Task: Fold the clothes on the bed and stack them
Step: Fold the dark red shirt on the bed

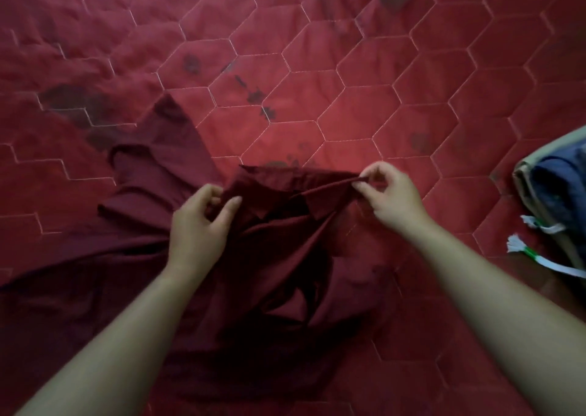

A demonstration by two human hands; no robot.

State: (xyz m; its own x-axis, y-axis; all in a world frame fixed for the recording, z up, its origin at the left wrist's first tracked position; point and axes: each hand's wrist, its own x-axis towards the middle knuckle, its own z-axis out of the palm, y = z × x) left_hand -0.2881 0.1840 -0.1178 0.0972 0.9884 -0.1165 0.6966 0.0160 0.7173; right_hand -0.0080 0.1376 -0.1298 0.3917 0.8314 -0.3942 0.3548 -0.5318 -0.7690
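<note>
**Maroon garment gripped at its upper edge; fold not yet begun**

Right hand (393,200): thumb and forefinger pinch a thin ridge of cloth at the garment's upper edge, and the other fingers are curled loosely above it. Left hand (198,225): thumb and fingers close on a bunch of the same edge, toward 9 o'clock from the right hand. The stretch of cloth between the two grips is slack and creased.

The maroon garment (285,257) lies rumpled on the red quilted bed (348,82) at frame centre. It trails off toward 8 o'clock and runs down under both forearms.

Recommendation: draw the hands apart until the edge runs straight, then lay the cloth flat and smooth it before making any fold. A crease made over these bunches would likely set crooked.

Limitations: maroon on red in dim light hides seams, so the garment's type and true outline cannot be determined. Its lower part is covered by the arms. At 3 o'clock a pile of blue and beige fabric (551,187) with a white cord (539,257) is cut by the frame edge, and whether it is folded cannot be confirmed.
</note>
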